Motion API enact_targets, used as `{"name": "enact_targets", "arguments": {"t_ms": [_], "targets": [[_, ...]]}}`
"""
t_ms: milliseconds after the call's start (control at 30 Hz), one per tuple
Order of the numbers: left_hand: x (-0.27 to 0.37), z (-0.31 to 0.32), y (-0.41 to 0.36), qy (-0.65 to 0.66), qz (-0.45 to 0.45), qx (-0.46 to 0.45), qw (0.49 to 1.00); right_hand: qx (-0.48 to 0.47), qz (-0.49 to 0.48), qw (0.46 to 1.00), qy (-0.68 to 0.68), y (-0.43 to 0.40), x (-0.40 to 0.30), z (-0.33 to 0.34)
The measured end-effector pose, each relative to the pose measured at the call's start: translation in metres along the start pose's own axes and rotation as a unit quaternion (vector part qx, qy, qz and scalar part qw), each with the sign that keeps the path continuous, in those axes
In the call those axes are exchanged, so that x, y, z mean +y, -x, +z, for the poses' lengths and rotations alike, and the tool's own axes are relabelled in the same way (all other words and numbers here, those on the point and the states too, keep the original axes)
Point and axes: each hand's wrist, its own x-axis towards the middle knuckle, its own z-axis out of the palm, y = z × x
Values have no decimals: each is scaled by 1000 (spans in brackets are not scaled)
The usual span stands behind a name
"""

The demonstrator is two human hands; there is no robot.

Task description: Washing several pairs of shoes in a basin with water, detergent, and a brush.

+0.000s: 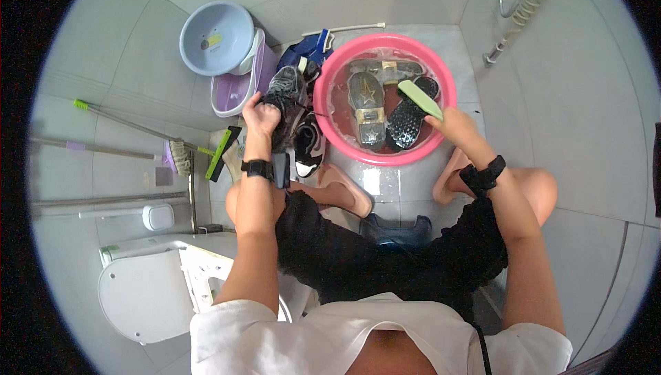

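Observation:
A pink round basin (451, 97) holds water with several slippers in it. Two are grey with gold bands, one of them a slipper with a gold star (367, 91); a black slipper with a studded surface (404, 124) lies at the right. Over this black slipper my right hand (454, 126) grips a light green brush (421, 99) by one end. Left of the basin, my left hand (262, 115) is at a grey-black lace-up sneaker (285, 83); its fingers are partly hidden and its hold is unclear. A black-and-white shoe (309, 148) stands beside the sneaker.
A light blue basin (217, 38) sits by a purple tub (232, 94) at the upper left. A blue item (305, 52) lies behind the shoes. A green squeegee (219, 154) and a mop (179, 157) are at the left, above a toilet with its white lid (144, 295).

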Motion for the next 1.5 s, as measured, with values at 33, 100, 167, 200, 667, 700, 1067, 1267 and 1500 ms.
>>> {"name": "enact_targets", "arguments": {"t_ms": [33,100,167,200,667,700,1067,1267,1500], "targets": [[43,-30,7,-29,-97,-177,979,0,-18,1000,-11,-2,-8,-2],[-5,14,-5,-209,12,247,946,-19,12,1000,15,-3,23,4],[-15,61,22,-337,195,244,888,-30,18,999,14,-6,18,4],[-36,112,49,-405,297,171,847,-22,10,1000,15,-8,20,6],[-120,311,289,-637,740,-212,46,81,27,996,-5,-24,32,-46],[-116,313,293,-626,746,-225,31,103,19,994,-20,-23,28,-46],[-119,311,325,-500,826,-247,81,118,-14,990,-72,-5,49,-77],[-128,322,347,-434,858,-259,85,104,22,979,-177,2,81,-67],[-140,345,379,-373,891,-233,115,215,-39,963,-161,-7,94,-46]]}}
